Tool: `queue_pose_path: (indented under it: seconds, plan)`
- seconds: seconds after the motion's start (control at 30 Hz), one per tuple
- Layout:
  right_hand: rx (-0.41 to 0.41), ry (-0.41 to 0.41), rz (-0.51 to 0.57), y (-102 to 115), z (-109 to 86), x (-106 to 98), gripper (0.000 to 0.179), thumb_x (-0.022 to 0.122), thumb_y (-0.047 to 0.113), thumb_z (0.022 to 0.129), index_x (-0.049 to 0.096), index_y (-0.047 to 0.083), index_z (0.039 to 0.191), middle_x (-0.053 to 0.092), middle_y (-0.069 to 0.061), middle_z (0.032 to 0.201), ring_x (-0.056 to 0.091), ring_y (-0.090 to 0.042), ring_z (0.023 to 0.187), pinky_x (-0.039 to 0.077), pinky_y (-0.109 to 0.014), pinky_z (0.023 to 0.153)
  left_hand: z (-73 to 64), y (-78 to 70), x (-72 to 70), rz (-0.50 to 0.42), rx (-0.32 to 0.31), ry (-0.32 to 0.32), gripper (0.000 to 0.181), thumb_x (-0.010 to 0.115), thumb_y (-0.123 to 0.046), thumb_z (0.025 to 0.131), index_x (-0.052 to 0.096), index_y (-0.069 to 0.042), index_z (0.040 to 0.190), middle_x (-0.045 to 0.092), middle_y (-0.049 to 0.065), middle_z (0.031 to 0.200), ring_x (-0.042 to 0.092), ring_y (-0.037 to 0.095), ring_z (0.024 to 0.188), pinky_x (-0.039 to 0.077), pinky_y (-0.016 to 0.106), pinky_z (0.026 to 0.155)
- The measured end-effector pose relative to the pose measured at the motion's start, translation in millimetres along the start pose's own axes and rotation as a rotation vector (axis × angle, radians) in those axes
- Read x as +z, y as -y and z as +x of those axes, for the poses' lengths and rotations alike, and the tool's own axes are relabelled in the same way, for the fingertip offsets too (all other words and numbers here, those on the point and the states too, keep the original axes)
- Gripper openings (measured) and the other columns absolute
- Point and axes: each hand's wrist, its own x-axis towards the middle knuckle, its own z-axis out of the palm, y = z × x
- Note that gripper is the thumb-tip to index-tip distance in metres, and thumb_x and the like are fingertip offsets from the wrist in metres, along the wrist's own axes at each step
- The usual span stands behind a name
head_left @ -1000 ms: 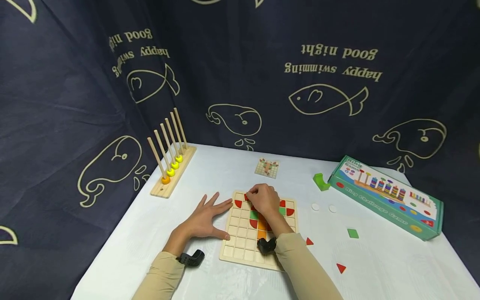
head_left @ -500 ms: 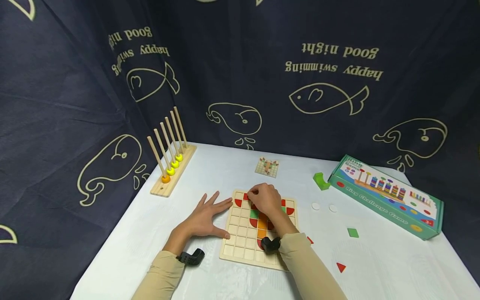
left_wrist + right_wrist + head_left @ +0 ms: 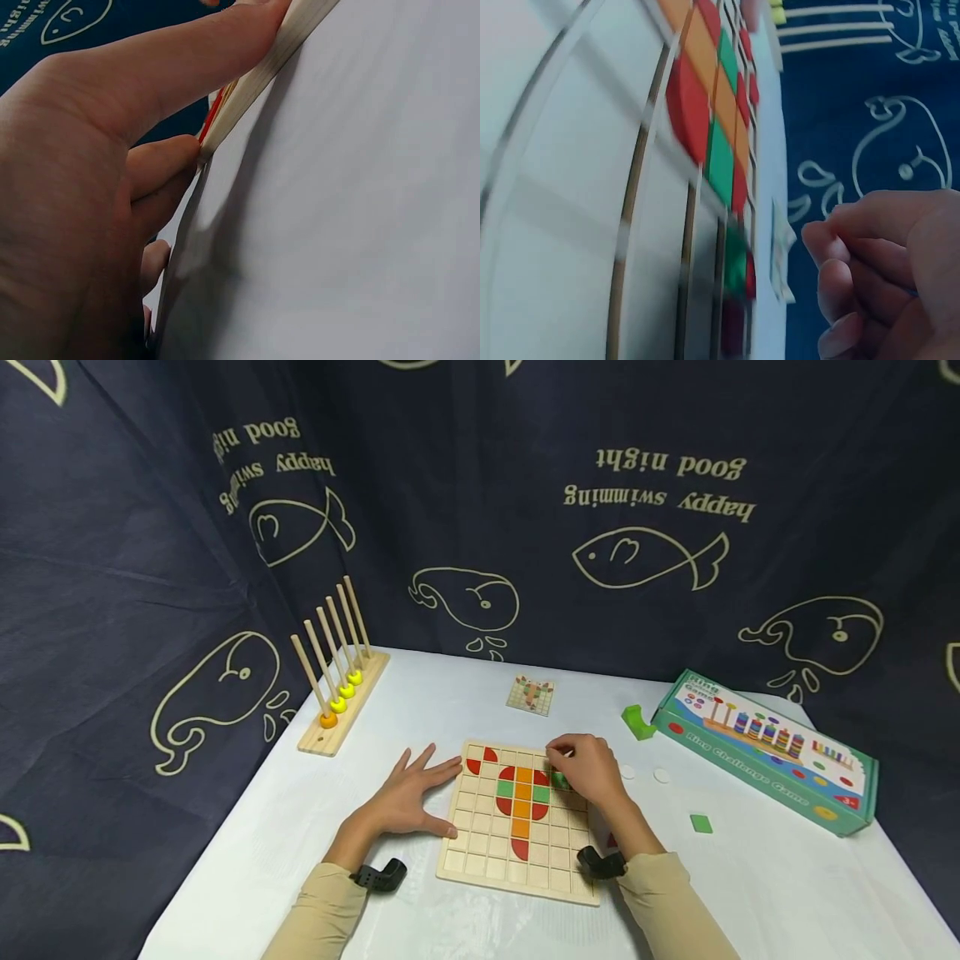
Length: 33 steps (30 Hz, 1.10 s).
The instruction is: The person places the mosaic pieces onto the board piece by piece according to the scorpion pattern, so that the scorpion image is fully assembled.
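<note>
A square wooden grid board [image 3: 491,868] lies on the table, with red, green and orange pieces set in its cells. My left hand [image 3: 397,797] is spread at its left side, thumb and fingertips touching the edge; the left wrist view shows the thumb [image 3: 217,45] along the wooden rim. Over the board's top right corner is my right hand [image 3: 588,764], fingers curled and fingertips close together, nothing visible between them. Under it a green piece [image 3: 736,259] shows at the board, with red beside it. Two red quarter-circle pieces [image 3: 473,767] sit at the top left.
Behind the board lies a small pattern card [image 3: 531,695]. A peg stand [image 3: 330,735] with yellow and orange rings is at left. To the right are a green arched block [image 3: 638,722], white discs [image 3: 661,775], a green square [image 3: 701,823] and a game box [image 3: 765,756].
My right hand has moved right, from the board's top left pieces to its top right corner, uncovering the red, green and orange pieces in the middle. The left hand stays in place.
</note>
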Motion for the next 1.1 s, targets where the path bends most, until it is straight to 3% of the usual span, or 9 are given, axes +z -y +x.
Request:
queue_pose_path:
  seconds: [0.13, 0.47, 0.73, 0.93, 1.1]
  plan:
    - [0.04, 0.003, -0.019, -17, -13.5, -20, 0.017, 0.067, 0.025, 0.089, 0.076, 0.013, 0.099, 0.07, 0.003, 0.087, 0.062, -0.015, 0.076, 0.052, -0.035, 0.065, 0.1, 0.7, 0.0, 0.003, 0.007, -0.003, 0.109, 0.066, -0.081, 0.06, 0.04, -0.022, 0.148, 0.032, -0.011, 0.153, 0.011, 0.034, 0.144, 0.0, 0.059, 0.112]
    - [0.076, -0.006, -0.036, -71, -52.1, -64, 0.023, 0.07, 0.022, 0.089, 0.073, 0.007, 0.106, 0.069, -0.001, 0.087, 0.06, -0.014, 0.064, 0.047, -0.029, 0.054, -0.6, -1.0, -0.1, -0.004, 0.001, -0.003, 0.109, 0.067, -0.08, 0.06, 0.041, -0.021, 0.148, 0.033, -0.01, 0.152, 0.011, 0.033, 0.144, 0.0, 0.058, 0.112]
    - [0.101, -0.032, -0.147, -107, -88.2, -94, 0.033, 0.075, 0.029, 0.084, 0.072, 0.007, 0.108, 0.063, -0.002, 0.088, 0.056, -0.018, 0.075, 0.046, -0.029, 0.055, 0.7, -2.7, -0.5, -0.015, 0.02, -0.014, 0.108, 0.067, -0.079, 0.061, 0.043, -0.019, 0.147, 0.035, -0.008, 0.152, 0.013, 0.034, 0.144, 0.001, 0.06, 0.112]
    - [0.204, 0.035, -0.246, -128, -105.9, -107, 0.043, 0.079, 0.031, 0.078, 0.07, 0.003, 0.109, 0.058, -0.007, 0.09, 0.05, -0.022, 0.075, 0.039, -0.033, 0.06, 0.6, -2.8, -0.3, -0.014, 0.017, -0.013, 0.108, 0.068, -0.079, 0.06, 0.043, -0.019, 0.147, 0.035, -0.008, 0.151, 0.013, 0.034, 0.144, 0.001, 0.059, 0.112]
    - [0.265, 0.08, -0.235, -140, -109.8, -114, 0.041, 0.076, 0.03, 0.081, 0.069, 0.002, 0.11, 0.057, -0.008, 0.09, 0.049, -0.024, 0.079, 0.042, -0.036, 0.064, 0.4, -2.3, -0.6, -0.004, 0.009, -0.012, 0.108, 0.067, -0.08, 0.061, 0.043, -0.02, 0.147, 0.034, -0.01, 0.152, 0.012, 0.033, 0.144, 0.001, 0.058, 0.112]
